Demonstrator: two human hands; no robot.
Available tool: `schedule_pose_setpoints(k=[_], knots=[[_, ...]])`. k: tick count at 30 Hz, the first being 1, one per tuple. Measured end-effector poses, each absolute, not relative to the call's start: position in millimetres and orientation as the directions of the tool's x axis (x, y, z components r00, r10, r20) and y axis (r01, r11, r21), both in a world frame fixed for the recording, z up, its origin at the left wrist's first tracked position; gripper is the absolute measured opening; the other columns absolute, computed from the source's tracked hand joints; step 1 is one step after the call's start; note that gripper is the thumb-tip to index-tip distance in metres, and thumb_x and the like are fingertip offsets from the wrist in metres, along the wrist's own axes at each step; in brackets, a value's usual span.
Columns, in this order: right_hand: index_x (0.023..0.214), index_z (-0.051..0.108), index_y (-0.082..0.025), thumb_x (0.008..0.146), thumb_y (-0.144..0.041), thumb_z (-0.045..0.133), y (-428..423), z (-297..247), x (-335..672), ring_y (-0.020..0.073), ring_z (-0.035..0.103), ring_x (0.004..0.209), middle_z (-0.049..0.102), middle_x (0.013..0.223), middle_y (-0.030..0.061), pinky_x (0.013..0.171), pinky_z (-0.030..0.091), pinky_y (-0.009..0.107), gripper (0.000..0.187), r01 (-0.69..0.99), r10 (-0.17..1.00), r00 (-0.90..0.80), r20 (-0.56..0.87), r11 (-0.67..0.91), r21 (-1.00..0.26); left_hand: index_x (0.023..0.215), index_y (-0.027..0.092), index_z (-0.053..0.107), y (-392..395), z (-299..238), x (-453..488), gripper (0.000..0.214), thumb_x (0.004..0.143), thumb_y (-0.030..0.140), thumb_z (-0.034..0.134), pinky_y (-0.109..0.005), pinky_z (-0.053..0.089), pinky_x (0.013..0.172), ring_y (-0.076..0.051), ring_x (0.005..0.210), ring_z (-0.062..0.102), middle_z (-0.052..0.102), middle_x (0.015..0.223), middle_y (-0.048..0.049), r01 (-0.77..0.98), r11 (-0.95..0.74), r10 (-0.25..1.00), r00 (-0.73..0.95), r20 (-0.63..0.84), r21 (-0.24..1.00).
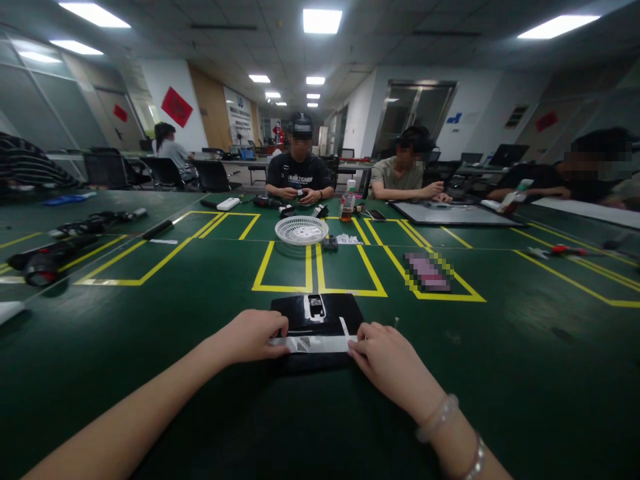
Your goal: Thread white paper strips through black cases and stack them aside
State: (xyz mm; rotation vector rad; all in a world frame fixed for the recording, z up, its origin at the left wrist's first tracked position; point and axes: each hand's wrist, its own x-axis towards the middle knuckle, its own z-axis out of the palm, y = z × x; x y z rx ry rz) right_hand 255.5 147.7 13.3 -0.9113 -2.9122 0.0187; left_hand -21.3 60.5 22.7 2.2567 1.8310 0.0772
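A flat black panel point(320, 310) lies on the green table in front of me. Near its far edge is a small white-edged rectangular opening point(315, 306) with something dark in it. A pale, shiny strip point(320, 344) runs crosswise over the panel; whether it is stuck down I cannot tell. My left hand point(257, 337) is closed at the strip's left end, fingers curled. At the other end, my right hand point(383, 350) pinches the strip. A short narrow white piece point(344, 326) stands up at an angle beside the right fingertips.
Beyond the panel stand a white basket point(301, 230) and a bottle point(347, 201). A pixelated pink object point(427, 272) lies to the right within yellow tape lines. Black gear point(55, 257) lies at left, red-handled tools point(563, 251) at right. Several people sit around the table.
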Motion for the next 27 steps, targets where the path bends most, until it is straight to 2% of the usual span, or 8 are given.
schedule_pose_setpoints(k=[4,6,8,10,13,17,22,27], knots=[[0.087,0.075,-0.023,0.096,-0.029,0.051,150,14,256,0.0206,0.059,0.083,0.064,0.093,0.0073,0.072,0.044,0.036,0.026,0.564,0.567,-0.813,0.129,0.823,-0.061,0.099,0.025,0.066,69,25,-37,0.025,0.091,0.046,0.056,-0.026,0.043,0.065,-0.019,0.082,0.061,0.066,0.094,-0.0013,0.938,-0.174,0.972,0.212,-0.099,0.3],[0.096,0.074,-0.024,0.095,-0.03,0.051,156,19,260,0.0211,0.059,0.086,0.064,0.097,0.0069,0.074,0.044,0.037,0.024,0.56,0.565,-0.786,0.251,0.823,-0.097,0.108,0.024,0.066,79,26,-48,0.028,0.094,0.045,0.053,-0.027,0.047,0.075,-0.02,0.093,0.062,0.066,0.105,-0.0028,0.907,-0.167,0.975,0.209,-0.07,0.386],[0.113,0.069,-0.022,0.097,-0.031,0.048,163,25,266,0.0228,0.059,0.093,0.063,0.103,0.0082,0.078,0.044,0.038,0.028,0.585,0.585,-0.66,0.471,0.794,-0.166,0.118,0.022,0.063,91,26,-58,0.032,0.097,0.042,0.049,-0.03,0.047,0.087,-0.022,0.105,0.06,0.064,0.117,-0.005,0.874,-0.174,0.973,0.224,-0.057,0.454],[0.11,0.069,-0.02,0.098,-0.031,0.046,170,30,273,0.0226,0.059,0.088,0.063,0.096,0.0078,0.074,0.045,0.037,0.029,0.606,0.59,-0.454,0.668,0.754,-0.254,0.127,0.021,0.059,106,23,-62,0.037,0.097,0.04,0.049,-0.031,0.045,0.096,-0.022,0.116,0.056,0.06,0.129,-0.0063,0.855,-0.193,0.964,0.257,-0.07,0.481],[0.111,0.069,-0.017,0.098,-0.029,0.048,178,32,281,0.0222,0.059,0.085,0.061,0.092,0.0072,0.075,0.045,0.037,0.028,0.578,0.543,-0.248,0.802,0.748,-0.327,0.141,0.023,0.048,128,14,-53,0.049,0.096,0.043,0.052,-0.032,0.041,0.104,-0.023,0.127,0.05,0.049,0.144,-0.0072,0.855,-0.235,0.949,0.304,-0.081,0.462],[0.109,0.07,-0.017,0.097,-0.027,0.048,181,28,282,0.022,0.058,0.084,0.061,0.09,0.0063,0.074,0.042,0.037,0.027,0.626,0.508,-0.211,0.835,0.727,-0.284,0.146,0.025,0.042,150,2,-26,0.059,0.094,0.049,0.055,-0.035,0.041,0.102,-0.026,0.127,0.049,0.049,0.144,-0.0085,0.871,-0.291,0.94,0.338,-0.053,0.397],[0.107,0.07,-0.019,0.096,-0.025,0.048,179,24,278,0.0216,0.058,0.085,0.062,0.09,0.0055,0.072,0.039,0.036,0.025,0.661,0.491,-0.256,0.833,0.718,-0.221,0.135,0.024,0.054,157,-3,-1,0.043,0.097,0.042,0.052,-0.036,0.044,0.093,-0.028,0.116,0.055,0.06,0.127,-0.0102,0.916,-0.29,0.955,0.294,0.026,0.277],[0.107,0.07,-0.019,0.096,-0.025,0.048,179,25,280,0.0218,0.058,0.085,0.063,0.09,0.0054,0.074,0.039,0.036,0.025,0.668,0.491,-0.232,0.84,0.708,-0.229,0.133,0.026,0.056,155,-5,-4,0.041,0.096,0.044,0.053,-0.033,0.047,0.088,-0.026,0.111,0.058,0.063,0.122,-0.0076,0.942,-0.264,0.965,0.257,0.058,0.208]])
